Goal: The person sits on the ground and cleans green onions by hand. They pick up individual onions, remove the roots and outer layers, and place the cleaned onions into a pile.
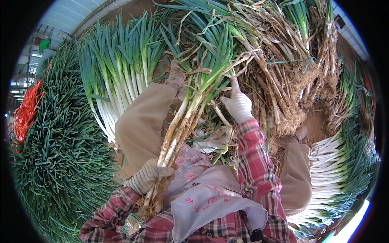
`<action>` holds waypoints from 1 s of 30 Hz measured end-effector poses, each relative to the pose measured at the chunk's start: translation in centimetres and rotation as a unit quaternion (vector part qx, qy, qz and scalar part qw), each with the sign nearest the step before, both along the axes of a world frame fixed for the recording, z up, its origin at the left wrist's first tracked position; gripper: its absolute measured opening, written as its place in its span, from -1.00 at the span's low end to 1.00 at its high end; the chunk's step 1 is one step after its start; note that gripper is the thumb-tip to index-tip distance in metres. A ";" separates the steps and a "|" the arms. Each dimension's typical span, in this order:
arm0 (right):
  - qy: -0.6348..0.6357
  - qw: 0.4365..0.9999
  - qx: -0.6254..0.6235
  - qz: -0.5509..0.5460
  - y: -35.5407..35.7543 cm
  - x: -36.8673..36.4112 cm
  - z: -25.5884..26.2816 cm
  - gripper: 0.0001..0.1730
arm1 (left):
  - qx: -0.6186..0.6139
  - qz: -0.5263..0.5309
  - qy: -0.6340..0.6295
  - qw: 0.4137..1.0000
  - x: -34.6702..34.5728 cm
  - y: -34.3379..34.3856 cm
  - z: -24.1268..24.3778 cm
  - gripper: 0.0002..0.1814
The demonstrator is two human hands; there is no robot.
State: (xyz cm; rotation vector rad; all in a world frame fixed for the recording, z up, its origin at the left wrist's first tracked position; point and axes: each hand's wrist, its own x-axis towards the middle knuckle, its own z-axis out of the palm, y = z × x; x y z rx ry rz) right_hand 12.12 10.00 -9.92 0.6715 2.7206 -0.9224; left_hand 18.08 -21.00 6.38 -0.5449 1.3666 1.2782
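My left hand (150,177), in a striped knit glove, is closed around the lower stems of a small bunch of green onions (179,130), just above their brown roots. The bunch slants up and to the right across my lap, its green tops spread past my left knee. Dry brown outer leaves cling to its stems. My right hand (238,101), in a whitish glove, is raised beside the leafy part, its index finger extended upward against dry leaf strips (240,62). Whether its fingers pinch a strip is unclear.
Cleaned green onions (121,82) lie by my left knee, and more white-stemmed ones (328,173) by my right. Untrimmed onions with brown roots (282,100) are heaped ahead. A dense mass of green tops (60,152) stands at far left, beside red plastic twine (25,112). Peelings (212,142) lie between my legs.
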 end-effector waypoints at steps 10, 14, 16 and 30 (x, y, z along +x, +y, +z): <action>-0.103 0.898 -0.161 -0.396 11.6 4.3 -9.5 -0.66 | 0.024 -0.004 0.012 1.000 0.4 -3.8 -1.9 -0.58; -0.028 0.921 -0.326 -0.213 0.3 3.0 -2.7 -0.63 | 0.028 -0.042 0.014 0.999 0.5 -3.3 -2.5 -0.61; -0.036 0.846 -0.483 -0.223 -3.8 1.5 -1.6 -0.68 | 0.011 -0.066 0.028 0.997 0.7 -3.1 -2.1 -0.63; -0.075 0.883 -0.393 -0.243 1.5 10.7 -9.1 -0.43 | 0.285 0.256 -0.237 0.893 2.3 -5.5 -2.5 -0.45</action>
